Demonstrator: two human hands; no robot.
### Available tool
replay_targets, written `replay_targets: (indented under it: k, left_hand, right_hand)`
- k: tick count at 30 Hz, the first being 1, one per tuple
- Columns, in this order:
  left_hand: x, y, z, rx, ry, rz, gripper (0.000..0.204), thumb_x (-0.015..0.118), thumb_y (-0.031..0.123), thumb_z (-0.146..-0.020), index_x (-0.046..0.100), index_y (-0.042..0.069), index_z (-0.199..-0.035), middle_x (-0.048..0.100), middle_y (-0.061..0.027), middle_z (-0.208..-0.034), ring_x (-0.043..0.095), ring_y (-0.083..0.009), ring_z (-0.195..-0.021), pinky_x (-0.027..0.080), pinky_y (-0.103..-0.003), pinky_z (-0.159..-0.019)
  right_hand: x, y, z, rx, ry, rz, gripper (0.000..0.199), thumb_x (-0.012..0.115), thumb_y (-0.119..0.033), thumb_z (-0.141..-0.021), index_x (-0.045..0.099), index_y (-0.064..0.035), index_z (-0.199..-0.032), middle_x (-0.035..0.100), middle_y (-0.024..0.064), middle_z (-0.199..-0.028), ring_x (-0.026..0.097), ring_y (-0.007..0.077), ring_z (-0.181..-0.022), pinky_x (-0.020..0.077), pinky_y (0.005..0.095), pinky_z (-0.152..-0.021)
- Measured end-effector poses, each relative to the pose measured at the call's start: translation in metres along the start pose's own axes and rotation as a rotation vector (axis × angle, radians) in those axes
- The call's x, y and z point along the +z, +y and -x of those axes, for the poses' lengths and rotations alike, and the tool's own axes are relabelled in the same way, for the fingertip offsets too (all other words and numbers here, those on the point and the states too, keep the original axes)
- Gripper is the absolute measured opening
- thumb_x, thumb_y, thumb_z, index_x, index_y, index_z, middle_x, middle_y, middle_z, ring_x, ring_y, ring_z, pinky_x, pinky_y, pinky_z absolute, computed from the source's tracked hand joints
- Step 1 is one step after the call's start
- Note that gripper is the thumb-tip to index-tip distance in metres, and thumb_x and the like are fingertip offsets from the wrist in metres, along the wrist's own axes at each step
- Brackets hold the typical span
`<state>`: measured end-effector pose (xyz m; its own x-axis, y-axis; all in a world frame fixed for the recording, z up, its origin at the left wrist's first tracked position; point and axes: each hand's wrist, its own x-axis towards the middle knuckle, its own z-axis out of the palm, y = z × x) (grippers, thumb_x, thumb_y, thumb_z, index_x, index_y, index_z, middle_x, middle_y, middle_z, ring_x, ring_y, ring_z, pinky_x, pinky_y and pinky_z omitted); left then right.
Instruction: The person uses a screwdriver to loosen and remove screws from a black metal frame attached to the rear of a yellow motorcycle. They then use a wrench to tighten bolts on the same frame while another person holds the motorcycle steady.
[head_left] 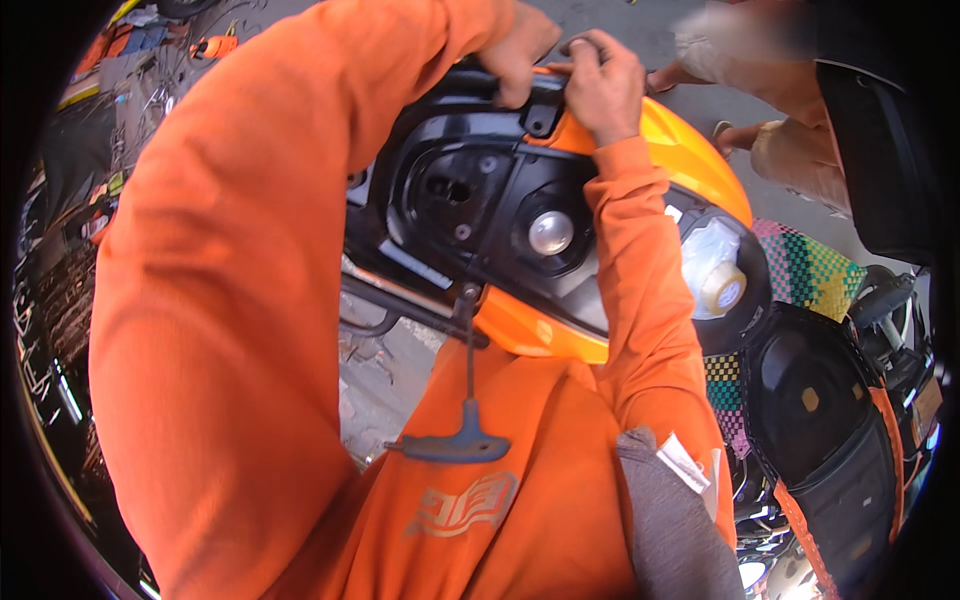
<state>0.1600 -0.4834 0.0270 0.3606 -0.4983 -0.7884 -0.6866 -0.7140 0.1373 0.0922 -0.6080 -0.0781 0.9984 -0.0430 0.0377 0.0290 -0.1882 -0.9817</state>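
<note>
One motorbike body (510, 205) spreads out in front of the person, its long axis running from upper left to lower right; I cannot tell which end is the front. One T-handle tool (470, 440) sits at its near edge, shaft pointing away to a bracket there, crossbar nearest the person's shirt (540, 480). The left hand (520, 55) is curled against the black trim at the far edge (its fingertips are partly hidden, so I cannot tell how tightly). One silver cap (549, 233) lies mid-body, between two orange panels, one far (690, 145), one near (540, 325). The right hand (605, 88) bends over the far edge, just beside the left; what its fingers grip cannot be told. Rightward sits one plastic-wrapped bundle (708, 265).
</note>
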Motion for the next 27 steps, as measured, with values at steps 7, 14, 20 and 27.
replay_targets:
  k: [7,14,20,27]
  left_hand:
    - [0.005,-0.013,0.065,0.138,0.871,0.153,0.048,0.084,0.036,-0.073,0.075,-0.004,-0.096,0.073,-0.0187,-0.086,0.070,-0.0280,-0.079,0.055,-0.039,-0.076]
    - [0.098,-0.043,0.246,-0.507,1.442,0.435,0.046,0.076,0.041,-0.085,0.075,-0.003,-0.100,0.073,-0.0182,-0.087,0.071,-0.0283,-0.081,0.055,-0.042,-0.076]
    - [0.319,0.045,0.335,-1.432,2.075,1.187,0.040,0.067,0.030,-0.097,0.071,-0.004,-0.118,0.059,-0.0028,-0.073,0.054,-0.0106,-0.066,0.045,-0.028,-0.059]
    - [0.376,0.059,0.228,-0.804,1.804,2.187,0.065,0.048,0.069,-0.097,0.061,0.008,-0.114,0.054,0.0022,-0.078,0.042,-0.0089,-0.055,0.033,-0.026,-0.048]
  right_hand:
    - [-0.002,0.005,0.000,0.035,-0.062,-0.091,0.027,0.051,-0.014,-0.095,0.069,0.0062,-0.091,0.071,0.0155,-0.078,0.077,0.0257,-0.077,0.0567,0.0354,-0.063]
    - [-0.003,0.002,-0.002,0.118,-0.080,-0.141,0.025,0.049,-0.009,-0.096,0.067,0.0096,-0.095,0.071,0.0158,-0.087,0.077,0.0286,-0.082,0.0572,0.0316,-0.065]
    - [-0.004,0.009,-0.003,0.089,-0.090,-0.149,0.024,0.051,-0.007,-0.095,0.067,0.0106,-0.098,0.071,0.0158,-0.090,0.077,0.0297,-0.084,0.0571,0.0310,-0.068]
    - [-0.004,0.015,-0.006,0.069,-0.059,-0.101,0.023,0.054,-0.007,-0.092,0.071,0.0067,-0.096,0.072,0.0127,-0.088,0.077,0.0253,-0.086,0.0556,0.0299,-0.066]
